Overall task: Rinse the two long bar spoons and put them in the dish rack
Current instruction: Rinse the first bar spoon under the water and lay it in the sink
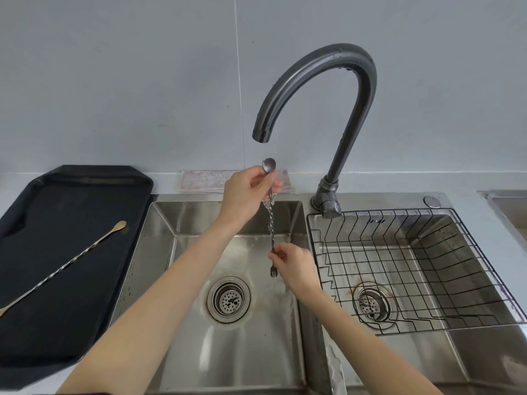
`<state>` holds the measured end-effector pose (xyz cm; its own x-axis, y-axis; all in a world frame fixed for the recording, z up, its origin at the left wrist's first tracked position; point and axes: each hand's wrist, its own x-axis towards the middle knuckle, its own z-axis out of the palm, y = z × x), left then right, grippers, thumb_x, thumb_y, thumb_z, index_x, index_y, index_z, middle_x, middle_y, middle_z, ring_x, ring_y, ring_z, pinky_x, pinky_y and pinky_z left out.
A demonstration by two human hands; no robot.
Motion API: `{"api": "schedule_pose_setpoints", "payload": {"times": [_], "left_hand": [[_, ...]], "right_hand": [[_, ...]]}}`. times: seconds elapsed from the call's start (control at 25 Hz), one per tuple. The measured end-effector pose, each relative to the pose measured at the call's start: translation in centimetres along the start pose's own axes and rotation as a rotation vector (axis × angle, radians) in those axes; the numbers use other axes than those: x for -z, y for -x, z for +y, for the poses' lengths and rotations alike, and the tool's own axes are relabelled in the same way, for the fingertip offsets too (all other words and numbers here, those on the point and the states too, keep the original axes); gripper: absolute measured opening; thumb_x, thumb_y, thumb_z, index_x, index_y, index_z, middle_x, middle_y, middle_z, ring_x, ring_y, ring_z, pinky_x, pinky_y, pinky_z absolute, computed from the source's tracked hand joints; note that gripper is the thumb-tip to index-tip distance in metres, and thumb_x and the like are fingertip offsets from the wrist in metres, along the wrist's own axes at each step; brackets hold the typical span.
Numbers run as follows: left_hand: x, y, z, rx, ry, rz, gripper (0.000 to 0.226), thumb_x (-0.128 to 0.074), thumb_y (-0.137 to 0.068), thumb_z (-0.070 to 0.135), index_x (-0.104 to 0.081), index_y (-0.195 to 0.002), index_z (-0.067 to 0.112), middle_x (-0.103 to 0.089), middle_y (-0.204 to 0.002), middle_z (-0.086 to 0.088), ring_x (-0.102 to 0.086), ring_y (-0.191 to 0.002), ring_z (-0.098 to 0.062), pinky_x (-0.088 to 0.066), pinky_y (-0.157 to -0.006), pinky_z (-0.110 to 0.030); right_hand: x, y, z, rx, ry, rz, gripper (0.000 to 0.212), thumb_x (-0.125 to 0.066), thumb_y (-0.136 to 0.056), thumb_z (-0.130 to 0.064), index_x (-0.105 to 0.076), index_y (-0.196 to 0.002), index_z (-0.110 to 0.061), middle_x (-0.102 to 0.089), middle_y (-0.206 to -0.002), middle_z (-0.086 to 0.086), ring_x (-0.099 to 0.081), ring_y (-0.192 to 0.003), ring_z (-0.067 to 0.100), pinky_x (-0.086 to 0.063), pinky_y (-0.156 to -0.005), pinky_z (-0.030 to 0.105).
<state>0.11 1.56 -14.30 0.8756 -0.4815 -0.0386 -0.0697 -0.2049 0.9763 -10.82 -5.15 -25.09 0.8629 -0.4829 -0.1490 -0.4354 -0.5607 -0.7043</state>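
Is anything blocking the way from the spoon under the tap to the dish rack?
Nothing visible. The silver bar spoon is held upright over the left basin; the wire dish rack sits open-topped in the right basin, with only the low divider between.

The single head camera is looking forward and down from close above the sink, facing the wall behind it, with the tap rising just beyond and the rack right of it.

Sink brushed steel; faucet glossy dark metal; tray matt black.
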Motion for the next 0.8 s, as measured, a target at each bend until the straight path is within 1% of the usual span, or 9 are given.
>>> {"api": "schedule_pose_setpoints", "payload": {"times": [0.12, 0.24, 0.32, 0.44, 0.48, 0.52, 0.64, 0.72, 0.8], "left_hand": [[0.1, 0.5, -0.5, -0.012, -0.035, -0.060, 0.011, -0.056, -0.089, 0.019, -0.066, -0.085, 0.015, -0.068, -0.074, 0.005, -0.064, -0.061, 0.008, -0.054, -0.070, -0.013], [0.5, 0.4, -0.5, -0.033, -0.056, -0.058, 0.017, -0.052, -0.091, 0.021, -0.068, -0.090, 0.013, -0.067, -0.073, 0.006, -0.064, -0.060, 0.006, -0.054, -0.066, -0.009], [0.8, 0.1, 0.0, -0.057, -0.072, -0.049, 0.025, -0.046, -0.094, 0.022, -0.068, -0.094, 0.011, -0.067, -0.071, 0.007, -0.064, -0.058, 0.007, -0.053, -0.065, -0.006], [1.1, -0.5, 0.8, -0.075, -0.049, -0.039, 0.022, -0.047, -0.093, 0.022, -0.067, -0.090, 0.014, -0.067, -0.072, 0.007, -0.067, -0.071, -0.006, -0.054, -0.077, -0.018], [1.2, -0.6, 1.1, -0.072, -0.025, -0.036, 0.018, -0.049, -0.092, 0.021, -0.066, -0.090, 0.015, -0.067, -0.073, 0.006, -0.068, -0.073, -0.008, -0.054, -0.078, -0.019], [1.4, -0.7, 1.1, -0.073, -0.011, -0.033, 0.016, -0.052, -0.091, 0.020, -0.066, -0.091, 0.014, -0.067, -0.074, 0.007, -0.067, -0.073, -0.006, -0.054, -0.075, -0.016], [2.0, -1.2, 0.5, -0.055, -0.013, -0.019, 0.015, -0.053, -0.090, 0.015, -0.065, -0.099, 0.011, -0.066, -0.075, 0.010, -0.065, -0.063, 0.007, -0.053, -0.067, -0.007], [2.3, -1.4, -0.5, 0.009, 0.038, -0.002, 0.013, -0.051, -0.091, 0.012, -0.063, -0.095, 0.012, -0.066, -0.074, 0.007, -0.064, -0.059, 0.007, -0.054, -0.064, -0.009], [2.6, -1.3, -1.5, 0.092, 0.146, 0.024, 0.012, -0.051, -0.092, 0.011, -0.063, -0.094, 0.009, -0.066, -0.075, 0.003, -0.065, -0.058, 0.005, -0.054, -0.061, -0.009]], "right_hand": [[0.4, -0.5, -0.5, 0.020, -0.009, 0.015, 0.019, -0.055, -0.090, -0.020, -0.068, -0.086, -0.007, -0.061, -0.066, 0.003, -0.056, -0.063, 0.019, -0.050, -0.063, 0.035], [0.5, -1.0, -0.8, 0.037, -0.007, 0.038, 0.018, -0.054, -0.091, -0.022, -0.067, -0.097, -0.011, -0.071, -0.081, 0.008, -0.064, -0.074, 0.023, -0.056, -0.070, 0.038], [0.6, -1.3, -0.8, 0.030, -0.008, 0.032, 0.019, -0.054, -0.091, -0.024, -0.067, -0.099, -0.014, -0.072, -0.085, 0.008, -0.065, -0.080, 0.025, -0.056, -0.072, 0.039], [0.8, -1.9, -1.1, 0.011, -0.003, 0.017, 0.019, -0.056, -0.090, -0.027, -0.067, -0.096, -0.013, -0.072, -0.087, 0.007, -0.065, -0.083, 0.023, -0.056, -0.075, 0.041], [0.8, -2.1, -1.3, 0.009, -0.006, 0.015, 0.019, -0.057, -0.089, -0.027, -0.067, -0.095, -0.012, -0.071, -0.088, 0.007, -0.064, -0.084, 0.022, -0.056, -0.077, 0.041], [0.9, -2.4, -1.6, 0.012, -0.016, 0.014, 0.019, -0.058, -0.088, -0.027, -0.067, -0.094, -0.012, -0.071, -0.089, 0.007, -0.064, -0.084, 0.021, -0.056, -0.078, 0.041], [1.3, -3.1, -2.9, 0.044, -0.089, 0.027, 0.019, -0.059, -0.088, -0.026, -0.068, -0.092, -0.009, -0.072, -0.091, 0.008, -0.063, -0.082, 0.017, -0.053, -0.078, 0.035], [2.0, -3.6, -3.8, 0.080, -0.149, 0.037, 0.019, -0.060, -0.088, -0.024, -0.069, -0.094, -0.009, -0.073, -0.091, 0.009, -0.065, -0.082, 0.018, -0.051, -0.078, 0.029], [3.0, -4.0, -4.6, 0.119, -0.177, 0.048, 0.018, -0.060, -0.088, -0.023, -0.070, -0.094, -0.009, -0.073, -0.084, 0.005, -0.064, -0.074, 0.016, -0.048, -0.069, 0.015]]}}
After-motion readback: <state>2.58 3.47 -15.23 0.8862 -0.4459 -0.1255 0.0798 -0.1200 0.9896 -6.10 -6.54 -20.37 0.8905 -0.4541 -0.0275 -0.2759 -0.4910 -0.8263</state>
